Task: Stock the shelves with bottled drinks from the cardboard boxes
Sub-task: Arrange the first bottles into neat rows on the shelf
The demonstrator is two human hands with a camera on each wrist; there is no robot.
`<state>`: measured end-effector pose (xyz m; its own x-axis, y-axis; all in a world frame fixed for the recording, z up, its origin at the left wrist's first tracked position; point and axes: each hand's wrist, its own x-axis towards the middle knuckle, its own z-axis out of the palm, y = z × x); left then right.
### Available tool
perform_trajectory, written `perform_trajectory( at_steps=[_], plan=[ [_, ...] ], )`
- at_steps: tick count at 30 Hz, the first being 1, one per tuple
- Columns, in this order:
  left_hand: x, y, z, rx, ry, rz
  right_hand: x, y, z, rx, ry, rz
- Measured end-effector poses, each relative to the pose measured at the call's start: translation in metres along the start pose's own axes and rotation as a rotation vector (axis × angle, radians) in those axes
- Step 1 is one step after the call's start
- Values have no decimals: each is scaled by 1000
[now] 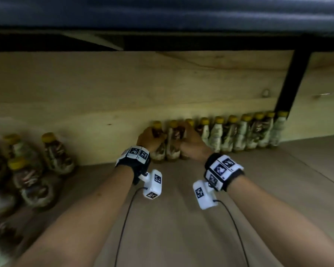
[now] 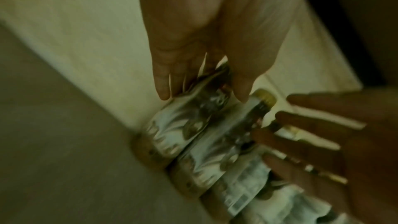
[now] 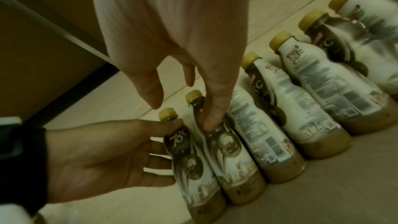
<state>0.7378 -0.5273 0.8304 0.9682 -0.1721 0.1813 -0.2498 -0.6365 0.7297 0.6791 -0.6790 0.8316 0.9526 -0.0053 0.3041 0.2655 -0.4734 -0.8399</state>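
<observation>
A row of yellow-capped bottles [image 1: 239, 132] with brown and white labels stands along the pale back panel [image 1: 123, 83] of the shelf. My left hand [image 1: 149, 140] grips the leftmost bottle [image 3: 193, 168] at the row's left end, thumb [image 3: 170, 124] across its neck and fingers behind it. My right hand [image 1: 191, 143] reaches in beside it. Its fingers are straight, and one fingertip [image 3: 212, 118] presses on the shoulder of the second bottle [image 3: 232, 159]. In the left wrist view the leftmost bottle [image 2: 183, 125] sits between my thumb and fingers, and the right hand [image 2: 344, 142] is spread against the neighbouring bottles.
Several more of the same bottles [image 1: 27, 170] stand loose at the left of the shelf board [image 1: 181, 218], blurred. A black upright post [image 1: 293, 81] rises at the back right behind the row's far end. The dark underside of the shelf above [image 1: 162, 41] hangs low overhead.
</observation>
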Motion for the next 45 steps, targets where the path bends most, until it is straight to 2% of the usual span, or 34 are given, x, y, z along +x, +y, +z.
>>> perform_trajectory(
  at_steps=[4, 8, 11, 14, 18, 22, 25, 29, 32, 35, 45],
  plan=[
    [8, -14, 11, -23, 43, -47, 18, 5, 9, -113, -6, 64],
    [8, -41, -19, 39, 53, -74, 39, 13, 26, -265, 47, 170],
    [4, -68, -55, 82, 83, -129, 48, 8, 36, -394, 106, 149],
    [-1, -91, -83, 98, 111, -178, 59, 2, 52, -473, 88, 81],
    [-7, -103, -103, 125, 118, -204, 65, -9, 90, -327, 20, -14],
    [-13, -114, -119, 125, 139, -240, 65, -25, 131, -59, -41, 3],
    [-18, -120, -128, 107, 152, -256, 68, -39, 150, -95, -87, -38],
    [-24, -122, -128, 68, 161, -250, 73, -41, 155, -103, -146, -18],
    [-26, -124, -126, 48, 188, -253, 72, -37, 153, -153, -129, -24],
    [-27, -129, -123, 37, 176, -265, 68, -33, 153, -109, -132, 2],
    [-37, -138, -115, 46, 106, -414, 67, -25, 154, -128, -120, -30]
  ],
)
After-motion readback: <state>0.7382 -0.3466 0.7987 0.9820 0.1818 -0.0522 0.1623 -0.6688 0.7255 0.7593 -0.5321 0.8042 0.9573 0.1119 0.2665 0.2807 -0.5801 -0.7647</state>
